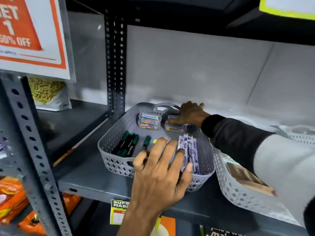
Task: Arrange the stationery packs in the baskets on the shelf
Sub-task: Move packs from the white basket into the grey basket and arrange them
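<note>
Centrally in the frame, a grey perforated plastic basket (109, 142) with cut-out handles sits on a dark grey metal shelf (95, 181). Inside it, at the left, lie several black markers with green caps (127, 145). At the back of the basket, a stack of two clear plastic boxes of coloured paper clips (149, 120) stands just left of a third clear box of paper clips (174, 128). Along the right wall of the basket, a row of flat white and blue stationery packs (189, 149) stands on edge.

The left hand (162, 174) comes up from the bottom centre of the frame, fingers spread and released, hovering over the near rim of the basket; its fingertips touch or nearly touch the near end of the white and blue packs, but a grasp cannot be told. The right hand (190, 114), in a dark sleeve (230, 135), reaches from the right side of the frame to the back right corner of the basket, with its fingers pressed down on the top of the third clip box.

To the right, a pale grey perforated basket (238, 193) holds a brown cardboard-coloured pack (248, 179). An orange and white sale sign (32, 31) hangs at the upper left.
</note>
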